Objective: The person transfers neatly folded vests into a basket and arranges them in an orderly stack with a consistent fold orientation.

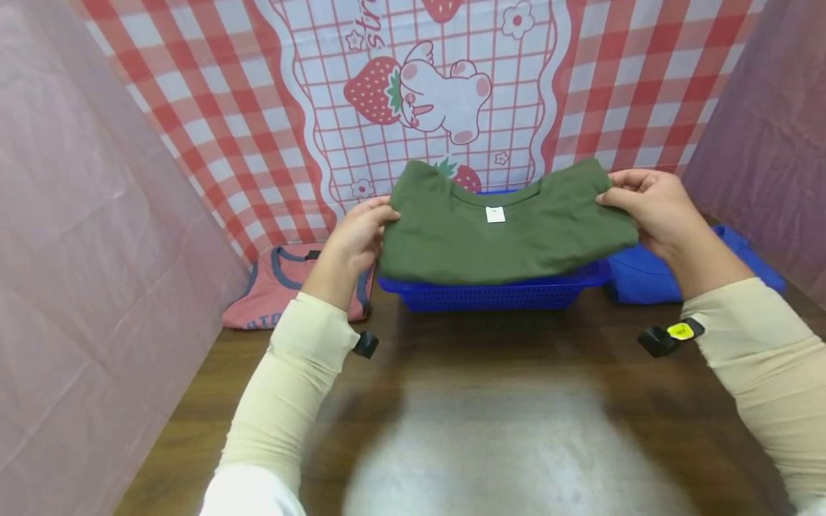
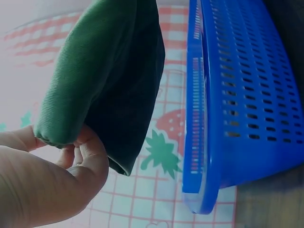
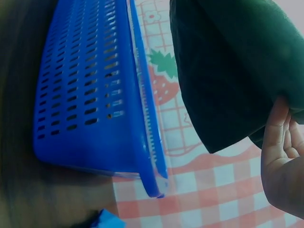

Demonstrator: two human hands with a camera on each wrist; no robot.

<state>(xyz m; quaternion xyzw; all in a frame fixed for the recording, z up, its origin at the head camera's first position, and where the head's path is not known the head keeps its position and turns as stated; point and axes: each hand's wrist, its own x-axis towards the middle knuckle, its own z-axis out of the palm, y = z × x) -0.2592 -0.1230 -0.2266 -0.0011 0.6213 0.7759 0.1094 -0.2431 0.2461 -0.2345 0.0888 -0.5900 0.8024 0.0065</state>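
Head cam: your left hand (image 1: 358, 229) and right hand (image 1: 658, 208) pinch the green shirt (image 1: 490, 251) over the basket (image 1: 490, 297); pink tee (image 1: 261, 288) left of it, blue cloth (image 1: 645, 276) right; left wrist: thumb and fingers clamped on shirt; right wrist: same.

Head view: bright | pale glare on tabletop (image 1: 516, 459) | shadows flanking it | wrist views: dimmer, bluish, soft
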